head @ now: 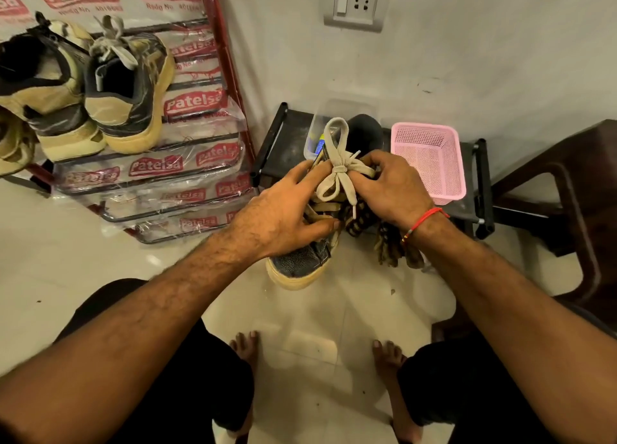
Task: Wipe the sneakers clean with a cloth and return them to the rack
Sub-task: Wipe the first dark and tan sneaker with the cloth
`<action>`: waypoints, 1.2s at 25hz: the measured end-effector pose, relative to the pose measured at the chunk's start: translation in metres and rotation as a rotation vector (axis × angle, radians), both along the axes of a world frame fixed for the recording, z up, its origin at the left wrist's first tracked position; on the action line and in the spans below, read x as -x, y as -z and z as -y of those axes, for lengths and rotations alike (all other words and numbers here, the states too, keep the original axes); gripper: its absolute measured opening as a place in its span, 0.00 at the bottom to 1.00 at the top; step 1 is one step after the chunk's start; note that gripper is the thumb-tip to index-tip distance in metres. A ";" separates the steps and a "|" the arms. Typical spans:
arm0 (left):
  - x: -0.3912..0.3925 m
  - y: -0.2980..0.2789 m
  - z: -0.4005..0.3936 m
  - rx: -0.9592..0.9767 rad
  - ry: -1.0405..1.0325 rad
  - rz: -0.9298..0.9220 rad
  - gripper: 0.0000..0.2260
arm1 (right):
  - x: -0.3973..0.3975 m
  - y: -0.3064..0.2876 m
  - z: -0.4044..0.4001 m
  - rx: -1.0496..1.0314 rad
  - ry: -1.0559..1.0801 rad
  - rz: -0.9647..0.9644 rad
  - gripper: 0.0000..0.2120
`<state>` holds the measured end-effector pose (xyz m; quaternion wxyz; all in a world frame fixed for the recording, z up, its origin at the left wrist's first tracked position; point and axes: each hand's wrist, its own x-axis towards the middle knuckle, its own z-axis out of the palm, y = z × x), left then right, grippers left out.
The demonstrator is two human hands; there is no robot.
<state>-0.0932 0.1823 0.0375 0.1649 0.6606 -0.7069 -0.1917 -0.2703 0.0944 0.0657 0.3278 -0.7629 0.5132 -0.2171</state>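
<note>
A dark sneaker with a tan sole is held above the floor between my two hands, toe pointing toward me. My left hand grips its side, thumb under the laces. My right hand holds the other side, fingers at the tied beige lace bow. A brown patterned cloth hangs below my right hand. Two matching tan and dark sneakers stand on the red rack at the upper left.
A low black stand by the wall carries a clear container and a pink basket. A dark brown plastic chair is at the right. A wall socket is above. My bare feet rest on the tiled floor.
</note>
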 end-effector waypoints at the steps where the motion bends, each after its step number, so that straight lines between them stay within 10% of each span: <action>1: -0.002 0.000 0.002 0.005 0.012 -0.036 0.42 | 0.000 0.000 -0.001 -0.016 -0.014 -0.002 0.10; 11: -0.011 0.005 0.005 -0.054 0.029 -0.194 0.36 | -0.004 -0.008 -0.015 -0.020 -0.195 0.035 0.14; 20: -0.023 0.000 0.010 0.087 -0.262 -0.465 0.22 | 0.000 -0.021 -0.013 -0.386 -0.017 0.615 0.16; 25: -0.039 -0.003 0.015 0.186 -0.438 -0.501 0.16 | -0.008 -0.017 -0.044 0.312 -0.709 0.091 0.19; 30: -0.045 0.001 0.010 0.210 -0.316 -0.454 0.11 | -0.011 -0.015 -0.052 0.457 -0.933 0.042 0.14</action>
